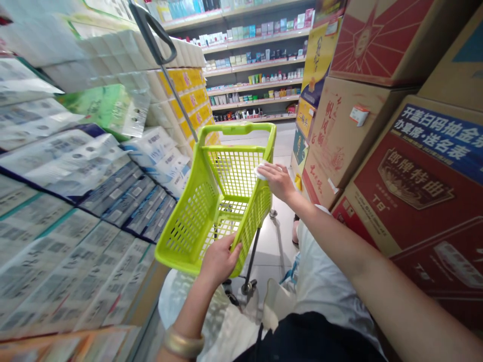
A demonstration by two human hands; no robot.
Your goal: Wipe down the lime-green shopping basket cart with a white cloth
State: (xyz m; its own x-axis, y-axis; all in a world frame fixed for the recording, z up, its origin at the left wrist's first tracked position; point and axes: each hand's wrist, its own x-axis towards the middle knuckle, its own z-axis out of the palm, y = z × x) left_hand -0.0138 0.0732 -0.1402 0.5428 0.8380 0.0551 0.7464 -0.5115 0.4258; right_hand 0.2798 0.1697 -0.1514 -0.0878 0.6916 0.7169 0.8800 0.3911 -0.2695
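Observation:
A lime-green plastic shopping basket (260, 198) with slotted walls stands in front of me on a wheeled frame with thin metal legs. My left hand (221, 259) grips its near rim, the thumb lying on the outer side and the other fingers partly hidden. At the far right part of the rim, my right hand (277, 180) presses a small white wipe (261, 170) against the green plastic. That wipe is mostly covered by the fingers. A grey pull handle (153, 35) on a metal rod rises beyond the basket's far left corner.
Packs of tissue paper (103, 166) are piled along the left. Stacked cardboard cartons (411, 191) line the right side close to my arm. Shelves of small bottles and boxes (256, 55) close off the far end, beyond a pale tiled floor (285, 141).

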